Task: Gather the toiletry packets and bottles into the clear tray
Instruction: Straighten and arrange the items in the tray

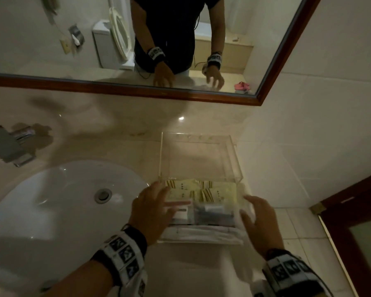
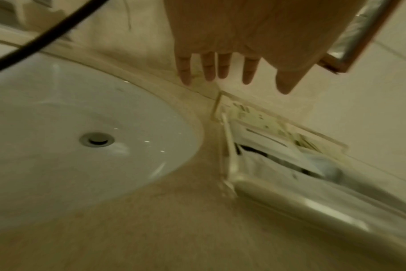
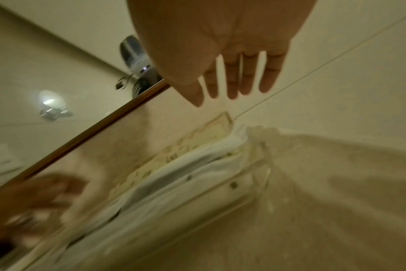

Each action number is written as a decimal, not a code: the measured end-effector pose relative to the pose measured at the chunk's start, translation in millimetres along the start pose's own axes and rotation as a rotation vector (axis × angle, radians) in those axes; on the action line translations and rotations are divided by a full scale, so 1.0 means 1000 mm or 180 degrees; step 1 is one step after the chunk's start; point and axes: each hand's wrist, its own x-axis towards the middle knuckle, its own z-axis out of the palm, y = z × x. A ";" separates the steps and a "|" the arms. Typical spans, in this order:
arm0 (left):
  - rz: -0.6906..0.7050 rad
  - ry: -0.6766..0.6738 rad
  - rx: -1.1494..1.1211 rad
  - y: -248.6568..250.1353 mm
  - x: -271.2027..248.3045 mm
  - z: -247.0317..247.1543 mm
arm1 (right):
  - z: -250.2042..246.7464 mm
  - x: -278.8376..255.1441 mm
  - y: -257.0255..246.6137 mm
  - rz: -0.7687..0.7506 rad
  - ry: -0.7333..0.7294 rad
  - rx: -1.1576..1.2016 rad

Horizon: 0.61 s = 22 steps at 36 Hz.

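Note:
The clear tray stands on the beige counter to the right of the sink. Its near half holds yellow packets, clear-wrapped toiletries and long white packets; its far half is bare. My left hand hovers at the tray's left edge, fingers straight and spread, holding nothing. My right hand is at the tray's right edge, fingers also spread and empty. In the wrist views the left hand and right hand show straight fingers above the tray. Whether either hand touches the tray is unclear.
A white sink with a drain lies left of the tray, and a chrome tap sits at the far left. A wood-framed mirror runs along the back wall. A tiled wall and a dark wooden door frame close off the right.

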 end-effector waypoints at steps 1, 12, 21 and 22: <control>-0.0244 0.0023 -0.0176 -0.007 0.001 -0.003 | -0.003 0.003 0.007 0.0347 -0.0075 0.0068; -0.0892 -0.0621 -0.0849 -0.017 0.018 0.012 | 0.009 0.020 0.010 0.0851 -0.1282 -0.0349; -0.0751 -0.0225 -0.0814 -0.016 0.021 0.013 | 0.011 0.017 -0.001 0.0836 -0.0948 -0.0189; -0.0753 -0.0211 -0.0834 -0.017 0.022 0.013 | 0.011 0.018 -0.003 0.0861 -0.0940 -0.0173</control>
